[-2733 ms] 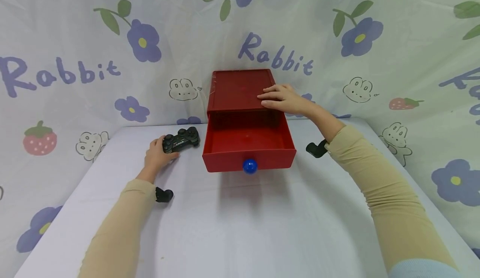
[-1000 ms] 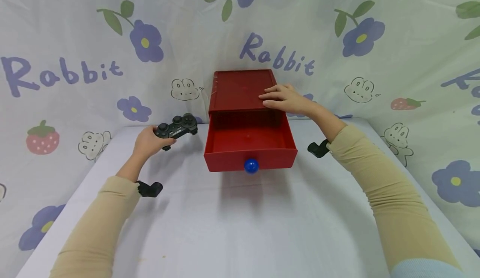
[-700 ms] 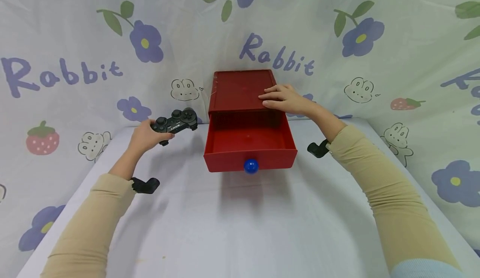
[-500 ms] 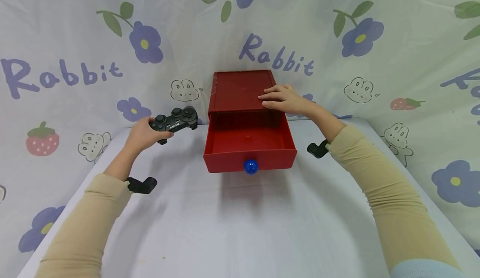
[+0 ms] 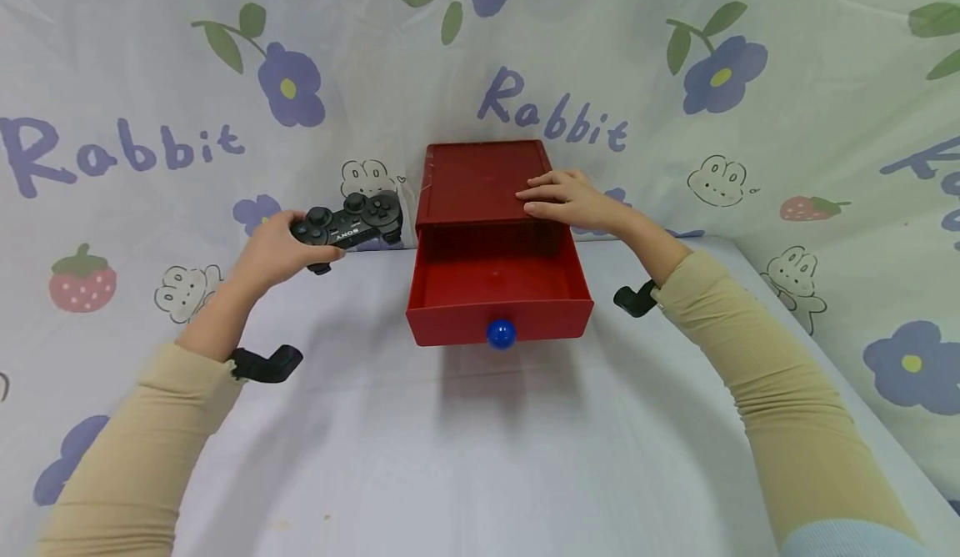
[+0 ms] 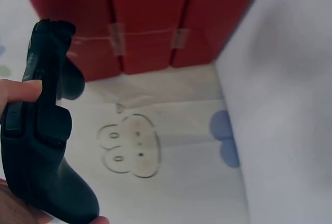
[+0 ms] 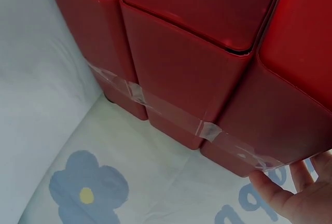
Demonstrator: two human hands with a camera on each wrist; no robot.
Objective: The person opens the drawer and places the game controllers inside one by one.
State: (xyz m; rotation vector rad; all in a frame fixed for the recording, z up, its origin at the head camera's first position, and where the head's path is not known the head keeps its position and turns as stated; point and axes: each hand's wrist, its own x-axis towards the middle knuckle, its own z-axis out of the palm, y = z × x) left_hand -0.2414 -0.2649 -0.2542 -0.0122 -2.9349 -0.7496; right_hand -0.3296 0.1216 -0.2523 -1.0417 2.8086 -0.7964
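In the head view my left hand (image 5: pixel 272 250) grips a black game controller (image 5: pixel 352 222) by one end, thumb on the near side. It is raised above the table, left of the red drawer unit (image 5: pixel 480 180). Up close in the left wrist view, fingers show around the controller (image 6: pixel 36 156). My right hand (image 5: pixel 572 200) rests on the unit's top at the right edge, fingers straight. The top drawer (image 5: pixel 450 324) is pulled out, its inside visible, with a blue round knob (image 5: pixel 501 334) on its front. In the right wrist view the right hand (image 7: pixel 306 198) lies along the unit's edge.
The unit has several stacked sections, with clear tape (image 7: pixel 171 114) along its side. It stands on a white-covered table (image 5: pixel 465 474) near a patterned cloth backdrop (image 5: pixel 600 32). Black wrist-worn devices stick out from the left wrist (image 5: pixel 268 364) and right wrist (image 5: pixel 634 299).
My left hand has lifted the controller off the table and raised it, while the left forearm shifted leftward. The right hand and the pulled-out drawer have stayed put.
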